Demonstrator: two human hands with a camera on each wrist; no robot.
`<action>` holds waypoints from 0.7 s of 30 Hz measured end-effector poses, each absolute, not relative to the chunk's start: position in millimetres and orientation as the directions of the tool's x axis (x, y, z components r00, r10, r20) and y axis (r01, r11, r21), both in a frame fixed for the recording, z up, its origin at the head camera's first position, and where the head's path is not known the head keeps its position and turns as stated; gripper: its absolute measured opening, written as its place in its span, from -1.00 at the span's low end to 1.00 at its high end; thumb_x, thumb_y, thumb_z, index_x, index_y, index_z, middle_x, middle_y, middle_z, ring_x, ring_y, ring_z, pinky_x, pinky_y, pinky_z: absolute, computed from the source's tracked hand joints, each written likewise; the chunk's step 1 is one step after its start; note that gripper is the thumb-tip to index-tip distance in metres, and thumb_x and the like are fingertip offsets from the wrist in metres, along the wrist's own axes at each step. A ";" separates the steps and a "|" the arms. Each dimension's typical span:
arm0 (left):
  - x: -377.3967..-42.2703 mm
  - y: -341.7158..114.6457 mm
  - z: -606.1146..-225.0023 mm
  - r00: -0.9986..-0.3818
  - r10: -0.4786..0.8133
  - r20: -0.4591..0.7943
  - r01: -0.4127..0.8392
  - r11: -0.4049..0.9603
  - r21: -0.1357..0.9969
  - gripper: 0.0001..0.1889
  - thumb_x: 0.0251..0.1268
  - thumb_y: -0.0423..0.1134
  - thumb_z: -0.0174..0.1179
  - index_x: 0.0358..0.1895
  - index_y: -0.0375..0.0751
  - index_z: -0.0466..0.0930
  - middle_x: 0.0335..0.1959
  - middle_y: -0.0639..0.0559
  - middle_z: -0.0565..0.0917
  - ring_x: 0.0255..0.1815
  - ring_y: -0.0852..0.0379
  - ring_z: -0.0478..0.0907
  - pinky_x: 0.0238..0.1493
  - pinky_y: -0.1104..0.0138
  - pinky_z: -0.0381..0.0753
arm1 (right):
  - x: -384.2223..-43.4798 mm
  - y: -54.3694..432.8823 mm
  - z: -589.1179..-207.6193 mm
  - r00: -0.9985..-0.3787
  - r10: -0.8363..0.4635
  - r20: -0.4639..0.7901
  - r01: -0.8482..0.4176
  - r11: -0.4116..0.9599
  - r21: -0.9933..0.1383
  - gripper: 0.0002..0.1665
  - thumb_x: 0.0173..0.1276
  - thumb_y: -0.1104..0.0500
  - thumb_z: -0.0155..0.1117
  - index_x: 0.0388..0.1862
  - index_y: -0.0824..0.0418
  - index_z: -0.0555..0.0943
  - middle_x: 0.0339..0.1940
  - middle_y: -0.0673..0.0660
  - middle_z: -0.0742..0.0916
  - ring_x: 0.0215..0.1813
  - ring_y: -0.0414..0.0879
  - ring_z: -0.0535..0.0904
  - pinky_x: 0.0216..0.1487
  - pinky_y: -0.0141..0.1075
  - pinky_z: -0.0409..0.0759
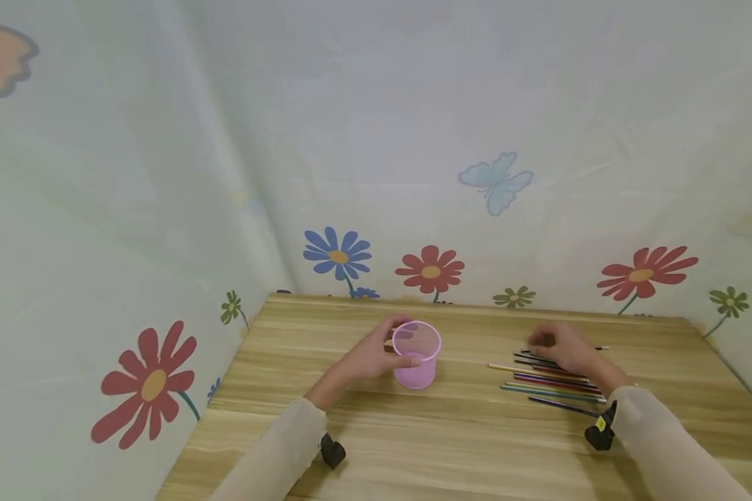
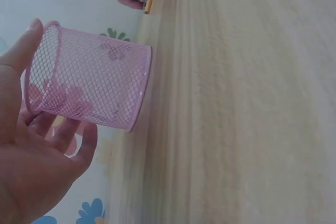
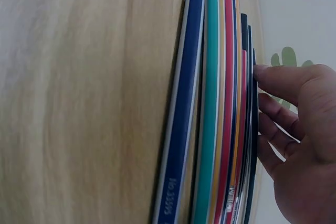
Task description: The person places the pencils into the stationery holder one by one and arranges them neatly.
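Note:
In the head view my left hand [image 1: 372, 356] grips a pink mesh pen holder [image 1: 416, 376], which stands upright on the table. The left wrist view has the thumb at the holder's rim and the other fingers curled about its far side. To the right, my right hand [image 1: 567, 348] is over the far side of a row of pencils [image 1: 554, 393]. Its thumb and fingertips pinch a dark pencil [image 3: 254, 140], the outermost one in the right wrist view. Blue, teal, red, yellow and black pencils lie roughly side by side, their right ends partly hidden by the hand and wrist.
The wood-grain table [image 1: 451, 445] ends at the back against a pale curtain [image 1: 376, 139] printed with flowers and a butterfly. A similar sheet hangs along the left side. Black wrist devices [image 1: 332, 451] hang below both sleeves, the right one close to the pencils' near ends.

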State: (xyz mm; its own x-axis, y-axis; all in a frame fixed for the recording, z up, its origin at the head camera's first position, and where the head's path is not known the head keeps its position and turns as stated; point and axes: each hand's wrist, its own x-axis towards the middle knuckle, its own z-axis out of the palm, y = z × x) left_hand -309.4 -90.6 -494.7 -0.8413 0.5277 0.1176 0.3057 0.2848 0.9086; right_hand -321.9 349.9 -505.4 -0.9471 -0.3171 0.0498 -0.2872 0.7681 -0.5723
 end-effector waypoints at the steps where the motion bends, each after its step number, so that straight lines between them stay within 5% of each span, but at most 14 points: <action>1: -309.4 -90.1 -495.3 -0.838 0.533 0.116 0.306 0.284 0.909 -0.11 0.27 -0.08 0.56 0.57 -0.14 0.26 0.43 0.02 0.48 0.41 -0.02 0.48 0.40 0.07 0.57 | -321.8 350.1 -506.9 -0.948 -0.315 0.050 -0.285 0.763 -0.580 -0.88 0.47 0.28 0.42 -0.06 0.27 0.74 -0.17 0.07 0.76 -0.10 -0.05 0.65 -0.04 -0.07 0.66; 21: -309.0 -91.8 -495.9 -0.821 0.559 0.120 0.341 0.310 0.888 -0.15 0.32 -0.02 0.52 0.57 -0.04 0.23 0.41 0.06 0.49 0.41 0.03 0.47 0.39 0.08 0.56 | -320.7 348.3 -510.1 -0.948 -0.317 0.039 -0.263 0.708 -0.656 -0.94 0.45 0.37 0.38 -0.17 0.33 0.66 -0.27 0.10 0.71 -0.22 -0.08 0.57 -0.22 -0.30 0.57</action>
